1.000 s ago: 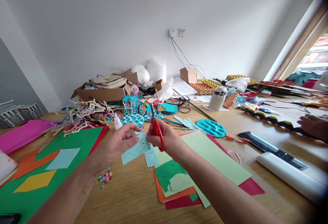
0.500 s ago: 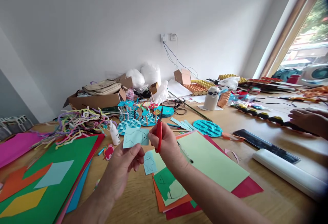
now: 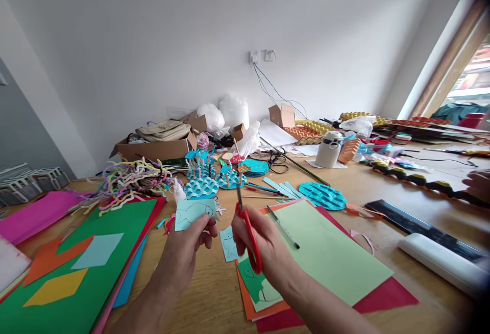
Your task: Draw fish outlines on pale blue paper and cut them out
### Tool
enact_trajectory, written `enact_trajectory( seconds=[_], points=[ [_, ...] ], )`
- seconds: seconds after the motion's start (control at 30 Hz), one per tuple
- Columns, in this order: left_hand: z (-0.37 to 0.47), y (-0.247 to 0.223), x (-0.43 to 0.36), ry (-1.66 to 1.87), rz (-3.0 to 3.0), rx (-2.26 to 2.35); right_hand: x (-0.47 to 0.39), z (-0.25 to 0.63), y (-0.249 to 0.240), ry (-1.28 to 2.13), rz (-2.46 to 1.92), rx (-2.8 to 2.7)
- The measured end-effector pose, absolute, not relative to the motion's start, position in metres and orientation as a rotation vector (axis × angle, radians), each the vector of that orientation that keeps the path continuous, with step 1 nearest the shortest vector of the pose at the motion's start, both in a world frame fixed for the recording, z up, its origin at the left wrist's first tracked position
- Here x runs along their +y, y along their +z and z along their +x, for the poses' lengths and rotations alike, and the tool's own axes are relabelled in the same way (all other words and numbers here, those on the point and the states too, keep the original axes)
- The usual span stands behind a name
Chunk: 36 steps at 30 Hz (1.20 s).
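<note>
A light-blue paper piece [image 3: 188, 212] with a fish drawn on it is pinched between the thumb and fingers of my left hand [image 3: 193, 242]. My right hand [image 3: 262, 242] grips red-handled scissors [image 3: 252, 245] just to the right, their blades pointing up and away and apart from the paper. Below and between the hands lies a second light-blue piece [image 3: 228, 248] with a drawing. Pale green sheets [image 3: 329, 252] are under my right forearm, with a pen [image 3: 284, 228] on top and a dark green piece [image 3: 250, 278] at their left.
A green sheet stack [image 3: 126, 227] with paper scraps lies left. Behind are fuzzy stems [image 3: 133, 181], a glue bottle [image 3: 178, 191], blue fish decorations [image 3: 201, 186] and a jug [image 3: 328, 150]. At the right are a white case [image 3: 440, 262] and another person's hand [image 3: 478, 183].
My right hand and the scissors have moved down and away from the paper. My left hand has lowered slightly, still holding the paper. The view has turned left.
</note>
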State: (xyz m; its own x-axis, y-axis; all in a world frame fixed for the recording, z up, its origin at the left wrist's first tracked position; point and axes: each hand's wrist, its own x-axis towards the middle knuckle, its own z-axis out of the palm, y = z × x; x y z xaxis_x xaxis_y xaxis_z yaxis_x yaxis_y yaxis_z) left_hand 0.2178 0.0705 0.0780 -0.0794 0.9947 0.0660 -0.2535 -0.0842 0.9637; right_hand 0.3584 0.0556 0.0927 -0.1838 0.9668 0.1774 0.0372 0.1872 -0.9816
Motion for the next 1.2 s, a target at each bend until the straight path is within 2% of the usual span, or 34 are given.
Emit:
enact_trajectory(
  seconds=[0.1,0.33,1.2],
  points=[
    [0.214,0.078,0.073,1.483,1.028,1.010,0.047,0.356,0.081,1.306,-1.099,-1.576],
    [0.211,0.077,0.076,1.496,0.973,1.075,0.052,0.349,0.052,1.244,-1.239,-1.777],
    [0.216,0.064,0.072,1.457,0.941,0.965,0.057,0.350,0.047,1.134,-1.266,-1.785]
  ],
)
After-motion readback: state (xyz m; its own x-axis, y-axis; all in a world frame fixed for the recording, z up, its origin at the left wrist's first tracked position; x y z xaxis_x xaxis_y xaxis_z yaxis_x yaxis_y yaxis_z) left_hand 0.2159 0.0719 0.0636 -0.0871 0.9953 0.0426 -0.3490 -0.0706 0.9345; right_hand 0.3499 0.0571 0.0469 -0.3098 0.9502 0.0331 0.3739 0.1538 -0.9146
